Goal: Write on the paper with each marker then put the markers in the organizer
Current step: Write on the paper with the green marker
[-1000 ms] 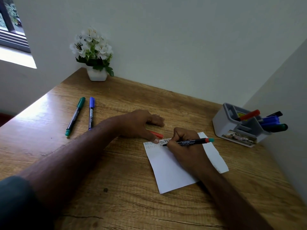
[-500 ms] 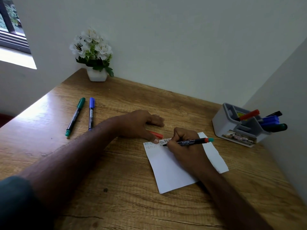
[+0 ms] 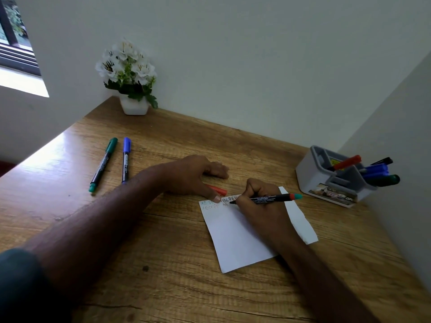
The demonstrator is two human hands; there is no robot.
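The right hand [image 3: 263, 206] has its fingers curled round a black marker [image 3: 268, 198], tip on the paper's [image 3: 235, 238] top edge, red-and-teal end pointing to 3 o'clock. The left hand [image 3: 193, 176] holds nothing; its thumb presses the paper's upper left corner, and a red cap [image 3: 219, 190] lies under the palm. At 9 o'clock a green marker [image 3: 103, 164] and a blue marker [image 3: 126, 159] lie side by side on the surface [image 3: 163, 264]. At 3 o'clock stands the organizer [image 3: 326, 178], several markers inside.
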